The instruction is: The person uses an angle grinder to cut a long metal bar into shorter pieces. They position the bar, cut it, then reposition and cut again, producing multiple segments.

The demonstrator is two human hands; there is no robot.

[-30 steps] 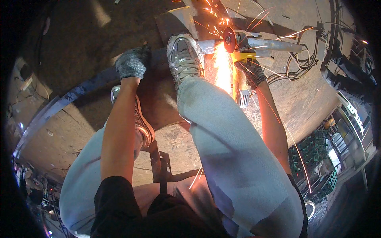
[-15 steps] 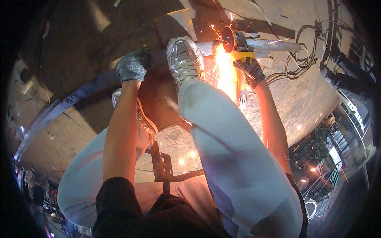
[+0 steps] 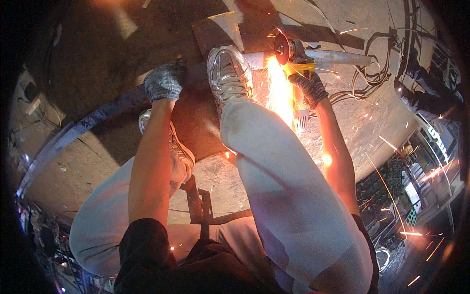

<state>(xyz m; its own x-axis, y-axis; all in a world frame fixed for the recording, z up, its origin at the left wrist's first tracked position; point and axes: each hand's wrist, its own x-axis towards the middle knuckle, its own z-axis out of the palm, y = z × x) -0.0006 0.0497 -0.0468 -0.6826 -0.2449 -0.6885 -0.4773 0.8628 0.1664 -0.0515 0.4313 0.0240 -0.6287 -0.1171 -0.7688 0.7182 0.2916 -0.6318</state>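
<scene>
My right hand (image 3: 309, 89), in a grey knitted glove, is closed around the yellow body of an angle grinder (image 3: 299, 69). The grinder's disc (image 3: 281, 48) stands edge-on at a long metal bar (image 3: 105, 111), and a bright stream of sparks (image 3: 279, 88) pours from there toward me. The glare hides the exact contact point. My left hand (image 3: 165, 81), gloved too, is closed on the bar left of my shoe; its fingertips are hidden. One silvery shoe (image 3: 229, 73) of mine rests over the bar between both hands.
Beyond my shoe lies a flat metal plate (image 3: 218, 33). Coiled cables (image 3: 374, 73) are on the right near the bar's end. A dark metal frame (image 3: 195, 201) stands below me between my legs. A person's dark-clothed legs (image 3: 431, 93) show at the far right.
Sparks now scatter wider, with several streaks at the lower right and a bright spot by my right forearm. The grinder and both hands have hardly moved.
</scene>
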